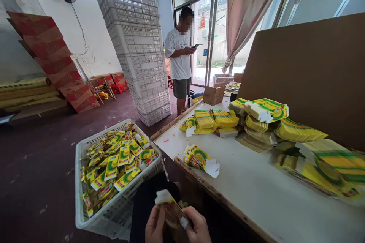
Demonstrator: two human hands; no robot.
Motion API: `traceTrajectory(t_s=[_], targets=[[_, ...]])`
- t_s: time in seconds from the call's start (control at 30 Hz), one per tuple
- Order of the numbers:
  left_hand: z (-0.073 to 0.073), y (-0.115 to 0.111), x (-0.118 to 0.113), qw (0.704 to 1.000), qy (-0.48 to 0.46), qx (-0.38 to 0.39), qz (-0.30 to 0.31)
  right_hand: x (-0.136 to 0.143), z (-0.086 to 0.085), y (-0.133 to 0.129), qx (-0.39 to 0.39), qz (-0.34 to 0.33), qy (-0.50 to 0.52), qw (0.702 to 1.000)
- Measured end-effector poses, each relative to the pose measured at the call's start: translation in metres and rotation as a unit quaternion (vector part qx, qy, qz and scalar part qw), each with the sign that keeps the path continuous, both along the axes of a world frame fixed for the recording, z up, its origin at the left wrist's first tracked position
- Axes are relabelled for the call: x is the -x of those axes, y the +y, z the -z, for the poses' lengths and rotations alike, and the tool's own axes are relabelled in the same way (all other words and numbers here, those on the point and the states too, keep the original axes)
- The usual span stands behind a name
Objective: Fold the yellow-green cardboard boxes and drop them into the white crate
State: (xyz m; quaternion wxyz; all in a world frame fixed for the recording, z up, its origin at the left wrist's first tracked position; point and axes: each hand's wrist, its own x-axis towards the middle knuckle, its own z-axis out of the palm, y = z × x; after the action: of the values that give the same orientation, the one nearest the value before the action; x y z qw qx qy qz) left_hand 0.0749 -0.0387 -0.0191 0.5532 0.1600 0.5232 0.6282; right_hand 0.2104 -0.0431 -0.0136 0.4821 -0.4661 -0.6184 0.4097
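Observation:
Low in the head view, my left hand (155,223) and my right hand (197,224) hold one small yellow and green carton (170,207) between them. Its white flap end points up and to the left. The fingers of both hands are closed on its sides. A white plastic crate (102,222) full of similar yellow packets (114,163) stands to the left of my hands. On the white table, a small fanned stack of flat cartons (201,159) lies near the wooden edge, above and right of my hands.
Bundles of flat cartons (299,131) are piled on the white table (242,182) before a large brown board (308,79). A tall stack of crates (139,53) rises behind the table. A person (179,57) stands there with a phone. Red boxes (57,64) lean at the left.

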Motion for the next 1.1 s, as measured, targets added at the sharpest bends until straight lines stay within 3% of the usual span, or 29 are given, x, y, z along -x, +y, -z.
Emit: traceTrajectory(t_s=[0.13,0.33,0.4,0.47,0.53,0.57,0.63,0.73,0.87,0.93,1.1], targets=[[-0.001,0.006,0.008,0.996,0.068,-0.057,-0.004,-0.014,-0.001,0.011,-0.038,-0.053,-0.054,0.996],[-0.032,0.011,0.041,0.971,0.185,-0.131,0.077,-0.04,-0.025,0.026,-0.139,-0.008,-0.19,0.972],[-0.043,0.012,0.045,0.947,0.232,-0.157,0.155,-0.04,-0.036,0.029,-0.186,-0.03,-0.238,0.953],[-0.051,0.014,0.04,0.907,0.28,-0.154,0.276,-0.033,-0.043,0.029,-0.23,-0.065,-0.248,0.939],[-0.055,0.016,0.029,0.871,0.298,-0.13,0.369,-0.026,-0.043,0.027,-0.254,-0.089,-0.223,0.937],[-0.056,0.017,0.023,0.863,0.3,-0.121,0.387,-0.025,-0.041,0.025,-0.253,-0.085,-0.202,0.942],[-0.053,0.017,0.014,0.866,0.312,-0.115,0.374,-0.026,-0.032,0.022,-0.21,-0.036,-0.146,0.966],[-0.041,0.012,0.007,0.882,0.347,-0.123,0.293,-0.032,-0.015,0.019,-0.08,0.026,-0.051,0.995],[-0.022,-0.003,-0.005,0.901,0.332,-0.119,0.253,-0.024,-0.003,0.013,0.1,-0.075,0.074,0.989],[-0.019,-0.008,-0.013,0.911,0.321,-0.106,0.234,-0.015,-0.006,0.009,0.122,-0.112,0.094,0.982],[-0.026,-0.009,-0.02,0.913,0.334,-0.125,0.197,-0.007,-0.028,0.009,0.098,-0.102,0.121,0.982]])
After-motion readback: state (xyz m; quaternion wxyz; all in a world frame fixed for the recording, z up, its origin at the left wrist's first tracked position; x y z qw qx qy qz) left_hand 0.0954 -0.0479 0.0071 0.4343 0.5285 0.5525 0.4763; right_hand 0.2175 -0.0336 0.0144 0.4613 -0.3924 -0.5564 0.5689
